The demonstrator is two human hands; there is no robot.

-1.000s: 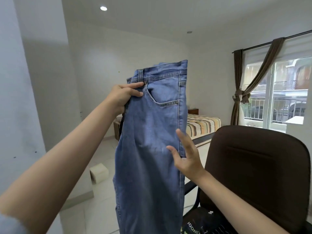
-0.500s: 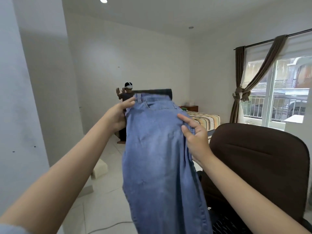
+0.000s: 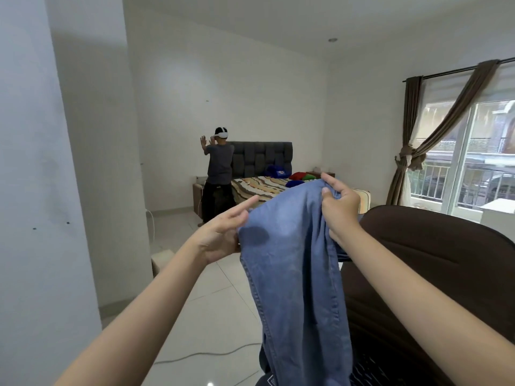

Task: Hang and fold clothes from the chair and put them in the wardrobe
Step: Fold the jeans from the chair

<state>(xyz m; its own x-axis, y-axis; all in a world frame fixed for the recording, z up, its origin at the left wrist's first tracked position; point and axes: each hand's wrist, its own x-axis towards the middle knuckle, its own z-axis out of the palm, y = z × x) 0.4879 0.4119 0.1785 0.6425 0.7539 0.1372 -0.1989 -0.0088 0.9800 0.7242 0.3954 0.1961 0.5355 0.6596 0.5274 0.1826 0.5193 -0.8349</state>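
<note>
Both arms reach out, holding the blue jeans [image 3: 292, 263] up over the brown office chair [image 3: 434, 263]. Right hand [image 3: 341, 207] bunches denim in curled fingers; left hand [image 3: 223, 235] steadies the left edge, index finger straight. Open tiled floor [image 3: 211, 310] lies left.

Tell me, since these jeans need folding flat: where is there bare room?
Bare floor lies between the wall and the chair, crossed by a cable lower down. The bed shows a bare patch, with pillows behind it. Clothes cover the chair seat.
</note>
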